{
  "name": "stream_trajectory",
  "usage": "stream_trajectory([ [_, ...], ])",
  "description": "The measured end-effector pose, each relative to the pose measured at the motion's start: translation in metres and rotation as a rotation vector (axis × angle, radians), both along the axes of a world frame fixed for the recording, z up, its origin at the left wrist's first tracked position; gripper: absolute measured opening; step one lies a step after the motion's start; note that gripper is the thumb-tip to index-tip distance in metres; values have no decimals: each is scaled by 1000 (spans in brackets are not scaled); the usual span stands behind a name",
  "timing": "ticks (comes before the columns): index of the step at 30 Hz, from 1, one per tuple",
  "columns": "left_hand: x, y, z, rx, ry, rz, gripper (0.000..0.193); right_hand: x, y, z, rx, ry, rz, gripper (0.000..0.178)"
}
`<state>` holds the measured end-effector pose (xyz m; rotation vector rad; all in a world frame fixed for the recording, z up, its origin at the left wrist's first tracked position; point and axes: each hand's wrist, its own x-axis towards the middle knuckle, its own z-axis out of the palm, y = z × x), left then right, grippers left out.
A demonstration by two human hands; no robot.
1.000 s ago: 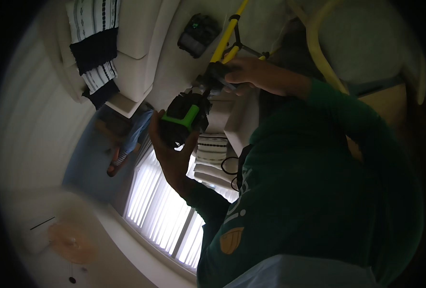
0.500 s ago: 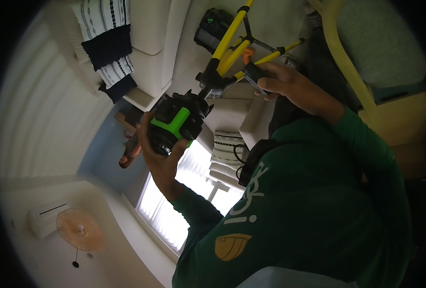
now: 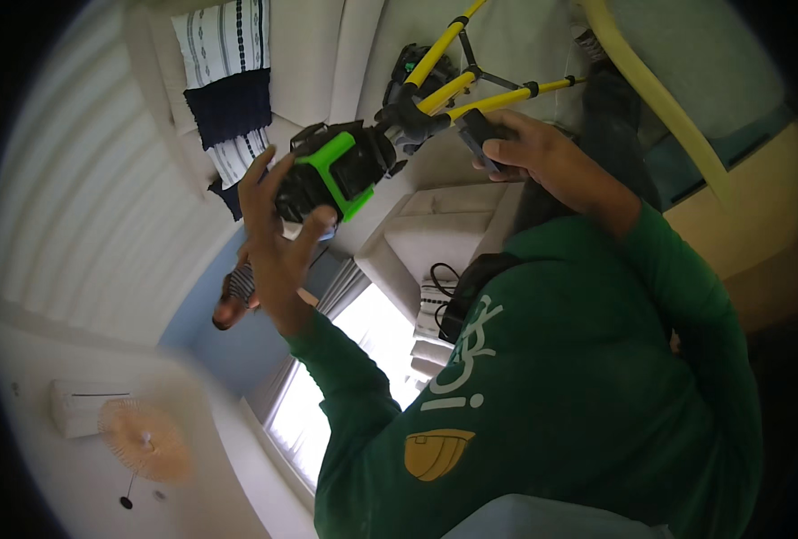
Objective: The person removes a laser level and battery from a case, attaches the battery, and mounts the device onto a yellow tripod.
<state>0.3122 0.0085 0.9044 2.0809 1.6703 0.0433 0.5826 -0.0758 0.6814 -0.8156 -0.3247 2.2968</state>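
Note:
A black laser level with a bright green band (image 3: 331,171) sits at the head of a tripod with yellow legs (image 3: 433,61). My left hand (image 3: 277,256) is curled loosely around the level's free end, fingers on one side and thumb on the other. Some of that hand's contact is blurred and partly hidden. Beside the tripod's black joint, my right hand (image 3: 542,154) grips a small black rectangular device (image 3: 481,135) with the thumb pressed across it. The device's exact kind does not show.
A black bag or case (image 3: 414,67) lies on the floor behind the tripod legs. Beige sofa (image 3: 313,54) with patterned cushions (image 3: 224,40) stands at upper left, a beige armchair (image 3: 435,225) beyond the tripod. Another person (image 3: 235,292) is in the background. A yellow curved edge (image 3: 655,94) runs at upper right.
The laser level and tripod head have shifted up in the view. My left hand has moved up with the level, its fingers more spread. My right hand still grips the black device.

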Motion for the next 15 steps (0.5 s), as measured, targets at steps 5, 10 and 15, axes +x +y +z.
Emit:
stream_trajectory([
  [5, -6, 12, -5, -136, -59, 167, 58, -5, -16, 10, 96, -19, -42, 47],
  [10, -22, 21, -18, -217, -34, 315, 61, -14, -29, 27, 206, -103, -73, 50],
  [15, -47, 12, -26, -405, -52, 430, 65, -35, -38, 37, 297, -262, -48, 50],
])
